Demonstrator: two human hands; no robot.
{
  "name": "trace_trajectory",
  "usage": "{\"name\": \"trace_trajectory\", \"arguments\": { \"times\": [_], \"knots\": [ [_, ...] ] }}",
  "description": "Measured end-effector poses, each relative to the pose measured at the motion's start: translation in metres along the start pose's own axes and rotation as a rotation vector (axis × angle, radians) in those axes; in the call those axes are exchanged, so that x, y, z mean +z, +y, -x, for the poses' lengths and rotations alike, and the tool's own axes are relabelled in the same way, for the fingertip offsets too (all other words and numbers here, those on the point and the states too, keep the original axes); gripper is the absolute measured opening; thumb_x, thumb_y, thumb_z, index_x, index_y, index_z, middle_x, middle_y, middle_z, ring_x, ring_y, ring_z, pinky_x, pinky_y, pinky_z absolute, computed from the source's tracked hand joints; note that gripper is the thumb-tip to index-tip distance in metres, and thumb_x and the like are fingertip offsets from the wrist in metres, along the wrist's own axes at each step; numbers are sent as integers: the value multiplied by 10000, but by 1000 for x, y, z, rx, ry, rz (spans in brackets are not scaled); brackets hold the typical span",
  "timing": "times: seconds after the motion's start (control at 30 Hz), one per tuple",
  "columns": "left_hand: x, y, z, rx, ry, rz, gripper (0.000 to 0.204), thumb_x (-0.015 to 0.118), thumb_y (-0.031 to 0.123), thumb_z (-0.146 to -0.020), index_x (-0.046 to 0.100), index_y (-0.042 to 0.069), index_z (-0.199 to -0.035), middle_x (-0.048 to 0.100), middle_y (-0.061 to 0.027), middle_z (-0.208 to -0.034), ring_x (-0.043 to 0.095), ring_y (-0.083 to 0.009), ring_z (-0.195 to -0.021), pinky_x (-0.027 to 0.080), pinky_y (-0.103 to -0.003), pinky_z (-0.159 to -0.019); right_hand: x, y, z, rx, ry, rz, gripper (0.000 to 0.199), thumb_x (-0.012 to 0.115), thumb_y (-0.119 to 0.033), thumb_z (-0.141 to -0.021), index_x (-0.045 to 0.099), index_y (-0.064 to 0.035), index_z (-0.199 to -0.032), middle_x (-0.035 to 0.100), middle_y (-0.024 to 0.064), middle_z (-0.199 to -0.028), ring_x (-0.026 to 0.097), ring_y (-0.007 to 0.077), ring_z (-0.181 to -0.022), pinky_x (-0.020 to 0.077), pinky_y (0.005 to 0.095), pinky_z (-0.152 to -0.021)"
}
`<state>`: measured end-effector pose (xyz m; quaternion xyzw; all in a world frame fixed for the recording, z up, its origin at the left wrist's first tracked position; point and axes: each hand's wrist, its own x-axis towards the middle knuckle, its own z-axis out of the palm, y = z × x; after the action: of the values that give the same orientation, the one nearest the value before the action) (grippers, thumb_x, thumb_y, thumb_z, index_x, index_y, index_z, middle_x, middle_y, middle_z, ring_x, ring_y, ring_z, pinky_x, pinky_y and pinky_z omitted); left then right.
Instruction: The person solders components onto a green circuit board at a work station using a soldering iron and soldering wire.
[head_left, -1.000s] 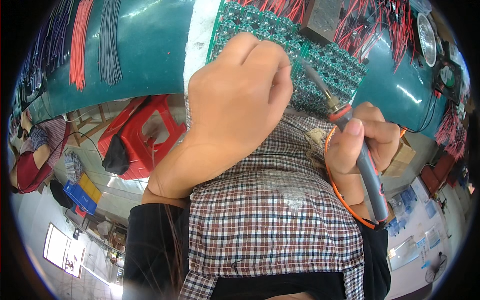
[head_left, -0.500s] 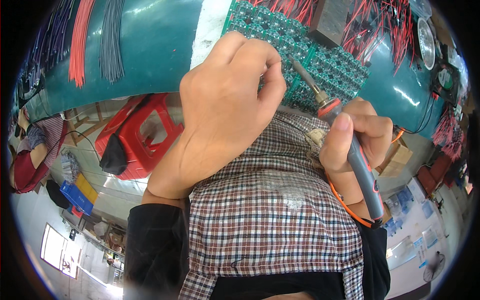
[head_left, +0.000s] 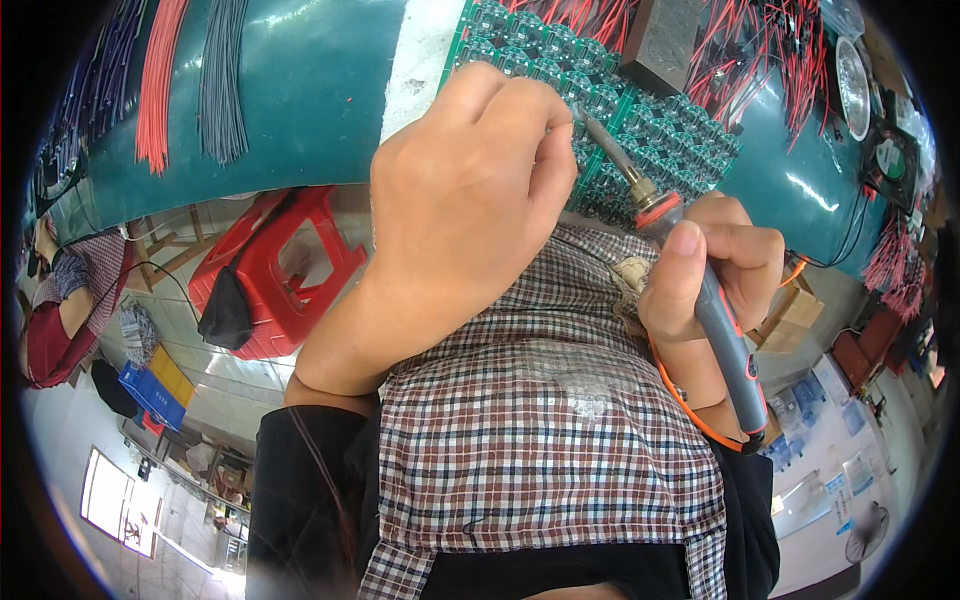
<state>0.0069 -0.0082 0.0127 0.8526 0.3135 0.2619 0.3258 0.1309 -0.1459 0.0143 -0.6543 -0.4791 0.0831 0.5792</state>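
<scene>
Soldering iron [head_left: 700,300] sits in the right hand [head_left: 715,270], gripped like a pen: the thumb presses along the grey handle just below the orange collar, and the other fingers curl closed around the far side. Its metal shaft slants up and to the left, the tip reaching the green circuit board [head_left: 650,130] right beside the left hand's fingertips [head_left: 545,150]. An orange cord [head_left: 690,410] loops from the butt of the handle past the wrist.

The left hand [head_left: 460,200] lies knuckles-up over the near edge of the board, fingers bunched together and bent down toward the tip; whether they pinch anything is hidden under the hand. Its forearm runs down and to the left into a black sleeve [head_left: 300,480].

The board is a flat panel of many small repeated squares, lying on a glossy teal table [head_left: 300,90]. Thin red wires [head_left: 760,50] sprawl over its far side around a dull grey block [head_left: 665,40]. Bundles of red and grey wire [head_left: 190,80] lie to the left on the table. A checked cloth [head_left: 530,430], brown and white, covers the lap below both hands. A red plastic stool [head_left: 280,270] stands on the floor
</scene>
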Motion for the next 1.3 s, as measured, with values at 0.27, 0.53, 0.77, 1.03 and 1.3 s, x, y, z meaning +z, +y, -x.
{"name": "trace_trajectory", "arguments": {
  "times": [0.27, 0.53, 0.77, 1.03, 1.3],
  "knots": [
    [0, 4, -2, -34, 5, 34, 98, 748, 44, -781, 682, 82, -843, 595, -1, -760, 422, -64, -472, 360, -226, -471, -5, -5, 0, 68, 5, -3, 256, 683, 19, -823, 441, -31, -890, 518, 49, -637, 445, 92, -506, 342, 248, -474],
    [5, 2, -3, -19, -9, 11, 99, 753, 51, -783, 683, 84, -845, 595, 4, -759, 433, -71, -482, 371, -234, -476, -4, -6, -2, 109, 1, -14, 258, 674, 22, -836, 428, -32, -892, 522, 58, -643, 452, 93, -516, 343, 239, -475],
    [3, 2, -4, -1, -13, 24, 93, 742, 40, -790, 675, 75, -845, 589, -5, -760, 468, -79, -506, 390, -234, -491, -5, -7, -3, 87, 1, 2, 257, 673, 17, -835, 425, -30, -887, 517, 62, -638, 447, 92, -514, 344, 241, -475],
    [-12, -4, 1, -24, 16, -26, 103, 728, 24, -792, 662, 60, -862, 591, -2, -770, 477, -60, -520, 387, -228, -482, 1, -6, -3, 8, 37, -74, 240, 672, 20, -823, 440, -21, -863, 519, 57, -634, 441, 98, -491, 340, 246, -461],
    [-12, -7, 0, -51, 42, 35, 98, 728, 24, -787, 668, 67, -852, 588, 3, -763, 438, -55, -484, 361, -221, -471, 7, -6, -6, 10, -44, 0, 245, 691, 25, -815, 458, -10, -880, 541, 61, -638, 462, 89, -493, 353, 237, -447]
  ]
}}
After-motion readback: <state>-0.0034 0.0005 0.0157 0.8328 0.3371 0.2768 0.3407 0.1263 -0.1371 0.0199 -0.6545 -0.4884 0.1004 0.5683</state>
